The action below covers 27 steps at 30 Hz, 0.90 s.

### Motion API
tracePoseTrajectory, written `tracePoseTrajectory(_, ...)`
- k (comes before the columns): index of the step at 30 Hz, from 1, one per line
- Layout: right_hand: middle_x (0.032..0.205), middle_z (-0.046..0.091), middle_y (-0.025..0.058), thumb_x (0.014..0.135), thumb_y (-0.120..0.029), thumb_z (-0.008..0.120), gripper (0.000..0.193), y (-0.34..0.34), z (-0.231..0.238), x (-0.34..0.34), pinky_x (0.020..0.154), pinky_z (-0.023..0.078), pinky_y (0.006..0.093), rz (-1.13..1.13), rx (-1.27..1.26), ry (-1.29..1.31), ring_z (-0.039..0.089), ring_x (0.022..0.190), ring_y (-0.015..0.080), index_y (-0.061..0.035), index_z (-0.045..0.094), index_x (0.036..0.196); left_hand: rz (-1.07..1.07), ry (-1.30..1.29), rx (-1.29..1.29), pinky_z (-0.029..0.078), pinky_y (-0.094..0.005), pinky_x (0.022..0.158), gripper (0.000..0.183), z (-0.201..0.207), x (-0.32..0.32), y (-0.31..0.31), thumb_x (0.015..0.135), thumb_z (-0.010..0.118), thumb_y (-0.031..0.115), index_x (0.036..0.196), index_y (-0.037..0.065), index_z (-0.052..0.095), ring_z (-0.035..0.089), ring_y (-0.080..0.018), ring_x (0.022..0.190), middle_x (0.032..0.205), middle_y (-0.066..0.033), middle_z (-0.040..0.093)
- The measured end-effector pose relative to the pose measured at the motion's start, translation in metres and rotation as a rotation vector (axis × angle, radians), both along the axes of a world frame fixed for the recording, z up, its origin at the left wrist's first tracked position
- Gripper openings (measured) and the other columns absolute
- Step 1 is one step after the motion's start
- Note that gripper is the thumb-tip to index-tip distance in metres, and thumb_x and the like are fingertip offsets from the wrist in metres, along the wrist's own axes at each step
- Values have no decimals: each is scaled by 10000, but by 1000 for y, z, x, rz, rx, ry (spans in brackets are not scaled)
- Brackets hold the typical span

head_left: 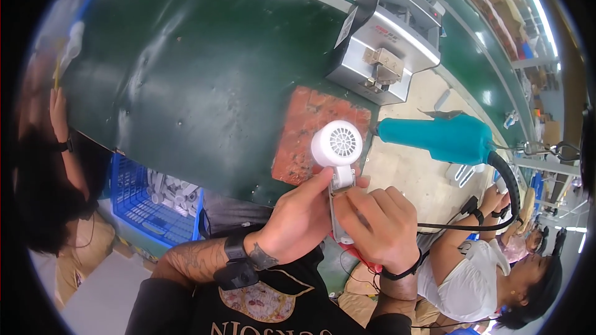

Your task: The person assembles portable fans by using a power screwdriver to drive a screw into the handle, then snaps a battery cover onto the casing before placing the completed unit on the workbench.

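Note:
Over the near edge of the bench I hold a small white handheld fan (337,144) with a round, grilled head pointing away from me. My left hand (298,217) is closed around its handle, the thumb near the neck just below the head. The fingers of my right hand (380,222) are bent and pressed against the handle, which seems to have its inner side exposed. Whether a small part sits between those fingertips is hidden. Just right of the fan head, a teal electric screwdriver (434,138) lies with its tip toward it, its black cable curving down.
A reddish-brown square board (298,130) lies beneath the fan head. Behind it stands a silver screw feeder (385,49). At left, a blue basket (149,214) holds several white parts. Another person's arm (67,155) is at far left; a person in white (465,276) works at right.

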State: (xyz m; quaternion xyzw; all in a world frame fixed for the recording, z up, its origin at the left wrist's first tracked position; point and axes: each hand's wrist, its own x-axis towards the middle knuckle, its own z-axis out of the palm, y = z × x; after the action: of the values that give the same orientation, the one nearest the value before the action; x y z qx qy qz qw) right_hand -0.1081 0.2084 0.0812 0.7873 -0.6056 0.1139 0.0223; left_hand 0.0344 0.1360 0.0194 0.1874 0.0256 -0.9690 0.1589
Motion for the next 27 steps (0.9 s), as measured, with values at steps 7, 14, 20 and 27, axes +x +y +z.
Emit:
tracePoseTrajectory(7,957,638,55,628,-63,773,343,-4,3,-3,570,468,336,-37,90,-131,607,680,210,-87,677,956,-28,-17,31,396,-406,1118,441,2,1,-2,1109,374,322,1437,35,443,534,-210,1276,1390,-100,554)
tracePoseTrajectory(14,891,611,61,651,-59,774,360,-2,-8,-1,600,501,368,-195,102,-279,631,717,262,-87,623,976,3,-2,-16,350,-423,1153,460,-3,-3,2,1118,309,351,1459,69,434,493,-212,1322,1416,-84,530)
tracePoseTrajectory(20,888,635,62,645,-12,770,356,3,-13,-8,615,505,377,-255,65,-300,641,740,275,-77,627,963,24,-27,-26,370,-416,1128,463,-3,-4,2,1119,307,358,1437,53,446,510,-207,1287,1382,-77,544)
tracePoseTrajectory(27,901,666,89,590,40,746,430,3,-4,-10,612,521,389,-150,84,-303,655,730,300,-68,680,1002,-39,5,-8,422,-434,1056,486,-3,-1,-1,1109,314,424,1390,60,471,544,-231,1225,1331,-83,563)
